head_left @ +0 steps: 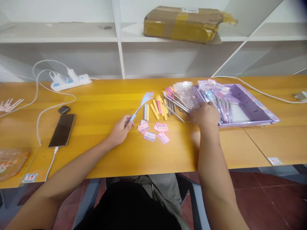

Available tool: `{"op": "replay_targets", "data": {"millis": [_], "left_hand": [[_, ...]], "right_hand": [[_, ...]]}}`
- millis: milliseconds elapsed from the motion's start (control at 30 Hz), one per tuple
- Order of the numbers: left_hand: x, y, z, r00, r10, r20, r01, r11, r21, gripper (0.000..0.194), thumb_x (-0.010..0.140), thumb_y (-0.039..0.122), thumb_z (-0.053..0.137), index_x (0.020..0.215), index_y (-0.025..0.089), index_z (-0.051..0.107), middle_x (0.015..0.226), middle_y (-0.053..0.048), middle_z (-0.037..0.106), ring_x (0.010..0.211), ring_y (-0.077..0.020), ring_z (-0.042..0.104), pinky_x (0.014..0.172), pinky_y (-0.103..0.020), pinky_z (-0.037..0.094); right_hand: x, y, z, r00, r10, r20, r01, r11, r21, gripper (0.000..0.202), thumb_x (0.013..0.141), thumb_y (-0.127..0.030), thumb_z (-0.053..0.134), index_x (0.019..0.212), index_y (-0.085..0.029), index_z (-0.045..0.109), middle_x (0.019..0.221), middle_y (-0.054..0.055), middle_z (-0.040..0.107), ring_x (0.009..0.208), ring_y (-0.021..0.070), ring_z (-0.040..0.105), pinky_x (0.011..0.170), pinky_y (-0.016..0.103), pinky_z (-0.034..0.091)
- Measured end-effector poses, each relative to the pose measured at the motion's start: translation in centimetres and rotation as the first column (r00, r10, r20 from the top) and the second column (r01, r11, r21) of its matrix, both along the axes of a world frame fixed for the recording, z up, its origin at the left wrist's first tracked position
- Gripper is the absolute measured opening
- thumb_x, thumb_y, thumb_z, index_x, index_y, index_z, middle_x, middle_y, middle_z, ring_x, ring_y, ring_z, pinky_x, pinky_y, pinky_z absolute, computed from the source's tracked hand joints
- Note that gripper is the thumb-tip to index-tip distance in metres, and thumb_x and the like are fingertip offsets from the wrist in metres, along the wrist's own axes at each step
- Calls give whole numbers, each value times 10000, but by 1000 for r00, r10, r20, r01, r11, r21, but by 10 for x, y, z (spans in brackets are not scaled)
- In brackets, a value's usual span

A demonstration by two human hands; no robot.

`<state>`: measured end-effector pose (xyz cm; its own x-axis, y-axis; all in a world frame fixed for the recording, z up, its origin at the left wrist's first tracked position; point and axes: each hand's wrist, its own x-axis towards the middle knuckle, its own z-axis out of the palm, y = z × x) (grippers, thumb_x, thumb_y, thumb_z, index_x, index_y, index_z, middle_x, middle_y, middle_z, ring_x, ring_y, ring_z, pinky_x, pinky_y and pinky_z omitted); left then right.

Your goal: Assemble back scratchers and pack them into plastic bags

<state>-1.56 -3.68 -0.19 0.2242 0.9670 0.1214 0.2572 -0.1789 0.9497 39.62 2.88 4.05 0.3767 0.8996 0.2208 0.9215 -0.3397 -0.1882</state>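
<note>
Closed around the blue handle of a blue hand-shaped scratcher (137,110) is my left hand (122,129), left of centre. My right hand (205,115) is blurred by motion beside clear plastic bags (188,92) at the purple box's left edge; its fingers are hidden. Between the hands lie yellow, blue and pink handle sleeves (154,111), metal rods (176,114), and pink and yellow hand-shaped heads (169,92). Small pink and purple cards (150,136) are spread below them. The purple box (259,102) holds wrapped pieces (223,107).
A black phone (62,130) on a white cable, a dark earbud case (64,110) and a power strip (71,82) are at the left. Behind, a taped cardboard parcel (182,25) sits on the shelf. A white cable runs behind the box.
</note>
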Motion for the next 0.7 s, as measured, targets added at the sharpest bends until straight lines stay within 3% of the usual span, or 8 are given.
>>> {"op": "replay_targets", "data": {"millis": [100,267,433,533,633,700], "left_hand": [[0,-1,-1,1000,-11,4,11,1000,-6,310,1086,454,586,1295,227,619,1045,-58,732,729,-140,561,692,-294,453],[2,0,-3,998,-35,57,36,999,-3,368,1088,445,582,1394,242,564,1048,-53,714,697,-130,533,661,-286,433],[3,1,-4,992,-46,120,42,998,40,415,1099,380,562,1492,314,445,1027,-10,670,632,-103,481,631,-268,414],[5,0,-2,991,-44,128,40,999,33,295,1100,392,554,1379,298,547,1040,-20,669,601,-93,444,606,-268,400],[7,-2,3,995,-34,99,34,999,2,238,1087,417,564,1242,258,650,1046,-38,681,617,-100,452,603,-271,399],[7,-3,7,996,-16,87,16,1000,1,242,1055,432,616,1203,247,671,1039,-39,695,678,-118,516,657,-273,446]], "right_hand": [[-2,-1,3,1000,-20,0,20,1000,17,442,1024,-268,562,1381,-98,758,1330,276,706,1104,312,672,826,413,386],[3,4,-4,999,-21,-25,22,997,70,358,973,-202,596,1226,-121,836,1175,246,759,918,264,632,765,412,327],[7,12,-7,999,21,-37,-9,952,307,301,940,-139,611,1134,-108,839,1093,222,742,850,238,589,807,399,402],[5,15,-4,995,99,-20,-74,845,530,285,954,-118,588,1126,-110,815,1054,203,719,817,219,596,843,395,474],[-8,15,3,972,236,0,-162,669,725,292,1021,-166,538,1186,-160,779,1061,157,676,721,176,586,730,360,520],[-28,9,13,930,364,44,-257,562,786,271,1053,-201,542,1214,-208,760,1067,114,654,706,159,588,674,341,524]]}}
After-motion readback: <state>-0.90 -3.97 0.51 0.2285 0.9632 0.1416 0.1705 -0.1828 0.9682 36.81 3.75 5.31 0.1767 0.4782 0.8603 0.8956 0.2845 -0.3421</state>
